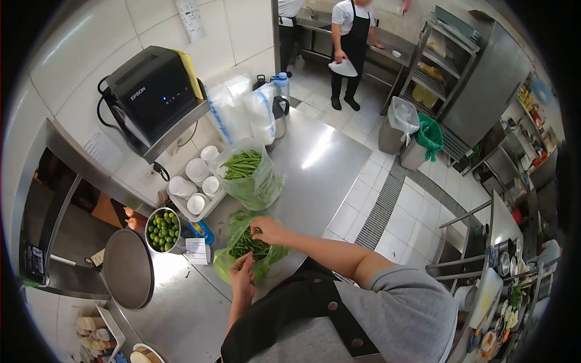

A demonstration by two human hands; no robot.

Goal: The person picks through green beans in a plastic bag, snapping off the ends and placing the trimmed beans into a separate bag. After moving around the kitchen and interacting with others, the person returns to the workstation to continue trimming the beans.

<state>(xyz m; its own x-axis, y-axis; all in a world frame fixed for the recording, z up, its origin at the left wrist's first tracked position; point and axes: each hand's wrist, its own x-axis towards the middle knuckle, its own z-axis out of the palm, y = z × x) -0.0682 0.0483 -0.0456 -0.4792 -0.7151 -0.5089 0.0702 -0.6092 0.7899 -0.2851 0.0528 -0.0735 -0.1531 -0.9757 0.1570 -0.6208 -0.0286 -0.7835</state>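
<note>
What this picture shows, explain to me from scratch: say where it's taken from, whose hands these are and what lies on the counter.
There is no machine here. A camera on a person's head looks forward and down; its wide lens bends the edges. The bare right hand and bare left hand are the wearer's own. Both are at a light-green plastic bag of thin green pieces that look like beans. Whatever the fingers pinch is too small to make out.

On the shiny steel counter, beyond that bag, stands a cloudy plastic bag of long green beans. To its left, a white rectangular tray holds small round white cups. Nearer is a round metal bowl of small green limes.
</note>
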